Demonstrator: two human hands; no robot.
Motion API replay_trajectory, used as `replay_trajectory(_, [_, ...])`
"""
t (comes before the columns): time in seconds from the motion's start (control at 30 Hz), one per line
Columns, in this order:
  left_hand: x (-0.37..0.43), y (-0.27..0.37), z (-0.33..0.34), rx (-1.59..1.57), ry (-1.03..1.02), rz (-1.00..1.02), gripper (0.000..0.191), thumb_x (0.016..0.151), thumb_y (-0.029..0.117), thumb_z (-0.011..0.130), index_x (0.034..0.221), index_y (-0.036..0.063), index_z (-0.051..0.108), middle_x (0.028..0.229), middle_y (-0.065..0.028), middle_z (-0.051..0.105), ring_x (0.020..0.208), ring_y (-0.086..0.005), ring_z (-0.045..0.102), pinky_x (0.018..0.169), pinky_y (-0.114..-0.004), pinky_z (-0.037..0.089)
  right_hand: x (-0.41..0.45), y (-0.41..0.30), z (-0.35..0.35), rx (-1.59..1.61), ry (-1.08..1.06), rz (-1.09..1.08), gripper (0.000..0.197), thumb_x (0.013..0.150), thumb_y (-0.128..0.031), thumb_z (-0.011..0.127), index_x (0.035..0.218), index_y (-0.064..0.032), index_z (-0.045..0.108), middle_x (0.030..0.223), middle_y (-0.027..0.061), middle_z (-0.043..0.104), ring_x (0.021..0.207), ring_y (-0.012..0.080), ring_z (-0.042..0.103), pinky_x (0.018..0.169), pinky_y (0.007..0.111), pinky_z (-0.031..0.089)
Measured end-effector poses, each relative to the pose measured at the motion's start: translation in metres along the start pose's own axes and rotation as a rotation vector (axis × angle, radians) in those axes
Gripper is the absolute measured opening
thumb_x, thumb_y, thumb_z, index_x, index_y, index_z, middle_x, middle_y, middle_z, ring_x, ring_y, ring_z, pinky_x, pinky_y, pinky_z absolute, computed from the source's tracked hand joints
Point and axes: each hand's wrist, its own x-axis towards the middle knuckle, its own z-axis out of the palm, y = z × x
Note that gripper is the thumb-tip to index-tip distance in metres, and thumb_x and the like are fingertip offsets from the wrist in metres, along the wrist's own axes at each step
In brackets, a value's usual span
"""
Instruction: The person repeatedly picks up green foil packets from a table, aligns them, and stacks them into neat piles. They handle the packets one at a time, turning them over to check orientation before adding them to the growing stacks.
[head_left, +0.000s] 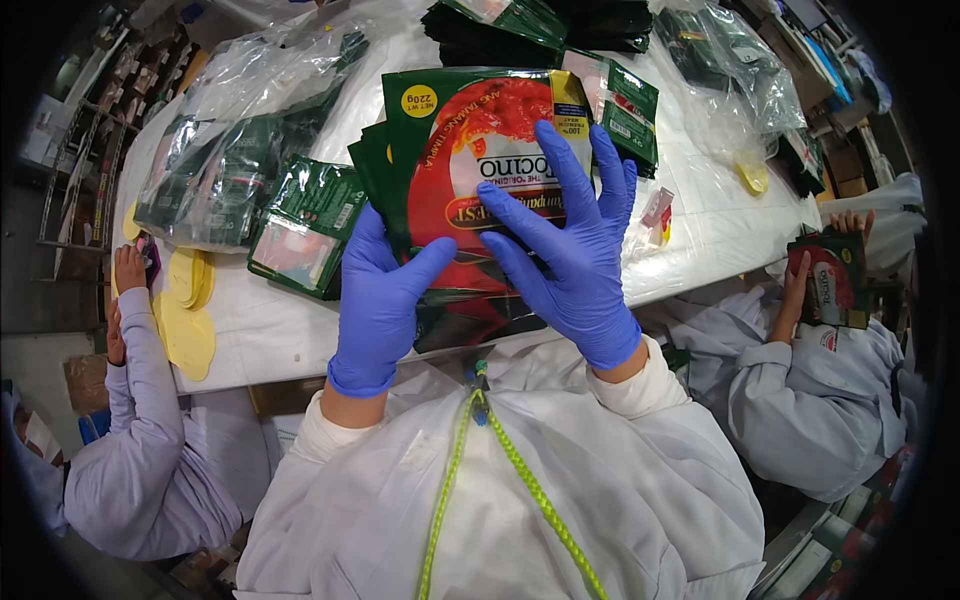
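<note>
In front of my chest I hold a fanned stack of flat green and red printed food pouches (442, 202), their print upside down to me. My left hand (390, 300), in a blue glove, grips the stack's left edge, thumb on the front. My right hand (574, 240), also gloved in blue, lies over the right side of the top pouch with its fingers spread. Whether its fingers grip the edge or only rest on the face, I cannot tell. Just left of my left hand lies a pile of green pouches (307, 225) on the white-covered table (277, 330).
Clear plastic bags (217, 180) of pouches lie at the left, and another bag (735, 67) at the far right. Dark stacked pouches (525, 34) stand ahead. Yellow oval pieces (184, 330) lie near the left person's arm (154, 382). A person at the right holds pouches (829, 277).
</note>
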Motion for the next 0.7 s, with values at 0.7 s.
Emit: replay_trajectory(0.7, [-0.005,-0.004,-0.012,-0.075,-0.024,-0.003,0.054,0.074,-0.010,0.059,0.124,0.0048,0.044,0.115,-0.0091,0.055,0.102,-0.0188,0.057,0.086,-0.033,0.049,-0.008,0.037,0.009,1.133,0.038,0.914,0.039,0.076,-0.011,0.069,0.110,-0.0006,0.051,0.084,0.0017,0.057,0.070,0.0064,0.052,0.063,0.021,0.044])
